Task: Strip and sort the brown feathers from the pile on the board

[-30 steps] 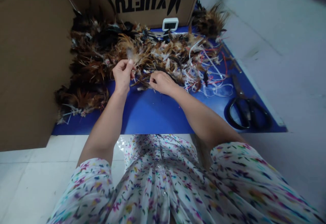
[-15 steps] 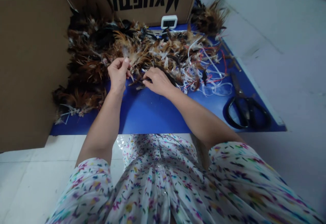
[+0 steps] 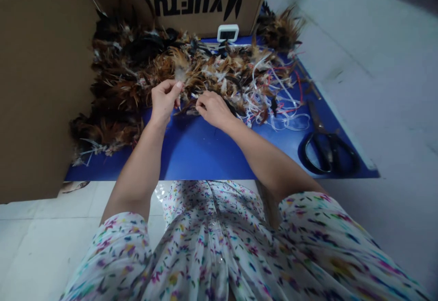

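Observation:
My left hand (image 3: 165, 101) is closed in a pinch, thumb against fingers, on a brown feather with a pale fluffy base (image 3: 180, 70). To its right, my right hand (image 3: 214, 108) rests low over the near edge of a heap of loose brown, white and black feathers (image 3: 219, 70). Its fingers are curled, and whatever lies under them is hidden. Tangled white and red ties (image 3: 263, 104) lie just right of this hand. Bundled brown feathers (image 3: 116, 88) fill the left side of the blue table (image 3: 201, 155).
Black-handled scissors (image 3: 326, 152) lie at the table's right end. A small white digital display (image 3: 227, 33) stands at the back before a cardboard box (image 3: 201, 22). Another tall cardboard box (image 3: 41, 86) blocks the left side. One more feather bundle (image 3: 280, 29) sits at the back right corner.
Both hands have shifted slightly to the right. The left hand keeps its pinch on the feather, and the right hand's fingers have drawn in a little. The view has moved slightly.

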A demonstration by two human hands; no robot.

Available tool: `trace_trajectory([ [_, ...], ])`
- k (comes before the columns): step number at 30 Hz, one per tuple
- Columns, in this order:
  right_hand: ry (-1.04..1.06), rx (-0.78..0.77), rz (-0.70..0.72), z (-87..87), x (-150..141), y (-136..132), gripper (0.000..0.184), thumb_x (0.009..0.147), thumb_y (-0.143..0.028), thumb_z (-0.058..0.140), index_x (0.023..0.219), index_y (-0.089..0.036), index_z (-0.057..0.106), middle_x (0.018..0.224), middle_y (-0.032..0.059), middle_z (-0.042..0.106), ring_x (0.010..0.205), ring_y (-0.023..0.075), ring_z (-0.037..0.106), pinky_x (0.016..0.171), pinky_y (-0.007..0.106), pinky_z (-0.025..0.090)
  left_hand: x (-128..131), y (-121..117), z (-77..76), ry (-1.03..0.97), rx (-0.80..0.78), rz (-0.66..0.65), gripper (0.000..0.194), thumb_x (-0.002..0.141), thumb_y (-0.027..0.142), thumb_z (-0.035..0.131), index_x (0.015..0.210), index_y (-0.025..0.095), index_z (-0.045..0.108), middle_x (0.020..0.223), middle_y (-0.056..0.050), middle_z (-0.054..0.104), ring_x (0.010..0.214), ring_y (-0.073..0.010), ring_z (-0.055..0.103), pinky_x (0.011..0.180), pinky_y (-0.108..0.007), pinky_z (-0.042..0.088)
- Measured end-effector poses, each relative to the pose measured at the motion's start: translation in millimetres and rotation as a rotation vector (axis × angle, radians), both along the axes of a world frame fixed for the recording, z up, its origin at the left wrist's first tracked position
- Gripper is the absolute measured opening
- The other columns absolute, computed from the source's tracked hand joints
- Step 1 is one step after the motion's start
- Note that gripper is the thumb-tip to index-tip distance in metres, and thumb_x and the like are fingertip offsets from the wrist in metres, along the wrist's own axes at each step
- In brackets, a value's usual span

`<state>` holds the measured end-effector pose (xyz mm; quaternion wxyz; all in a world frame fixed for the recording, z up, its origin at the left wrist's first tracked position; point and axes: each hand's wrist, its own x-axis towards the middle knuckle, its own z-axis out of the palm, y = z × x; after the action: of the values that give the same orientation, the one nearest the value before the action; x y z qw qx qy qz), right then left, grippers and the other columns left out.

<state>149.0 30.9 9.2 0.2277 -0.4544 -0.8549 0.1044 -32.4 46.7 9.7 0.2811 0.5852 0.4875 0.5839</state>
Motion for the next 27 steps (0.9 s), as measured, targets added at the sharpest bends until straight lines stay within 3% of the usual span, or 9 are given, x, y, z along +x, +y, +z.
trace_trajectory([
  [8,0.091,0.068,-0.038,23.6,35,-5,0.011,0.090,-0.014,0.055,0.089,-0.020,0.065,0.096,0.0083,0.069,0.095,0.0245,0.062,0.091,0.040,0.045,14,-10,0.0,0.026,-0.090,-0.140,0.034,0.082,0.051,0.073,0.078,0.018,0.070,0.066,0.000,0.069,0.035,-0.0035,0.043,0.035,-0.018,0.029],
  [17,0.047,0.199,-0.106,16.2,53,-21,0.021,0.098,-0.023,0.045,0.102,-0.020,0.065,0.106,0.0126,0.066,0.109,0.0311,0.057,0.099,0.051,0.040,34,-27,8.9,-0.042,-0.311,-0.221,0.020,0.082,0.037,0.075,0.076,0.018,0.071,0.069,-0.001,0.072,0.034,-0.0034,0.043,0.032,-0.018,0.027],
  [27,-0.008,0.226,-0.073,27.6,55,-29,0.031,0.103,-0.027,0.033,0.109,-0.018,0.063,0.108,0.0139,0.062,0.114,0.0340,0.053,0.101,0.055,0.038,40,-30,8.9,-0.073,-0.385,-0.250,0.021,0.079,0.038,0.078,0.075,0.018,0.074,0.074,-0.003,0.075,0.034,-0.0031,0.041,0.031,-0.018,0.025],
])
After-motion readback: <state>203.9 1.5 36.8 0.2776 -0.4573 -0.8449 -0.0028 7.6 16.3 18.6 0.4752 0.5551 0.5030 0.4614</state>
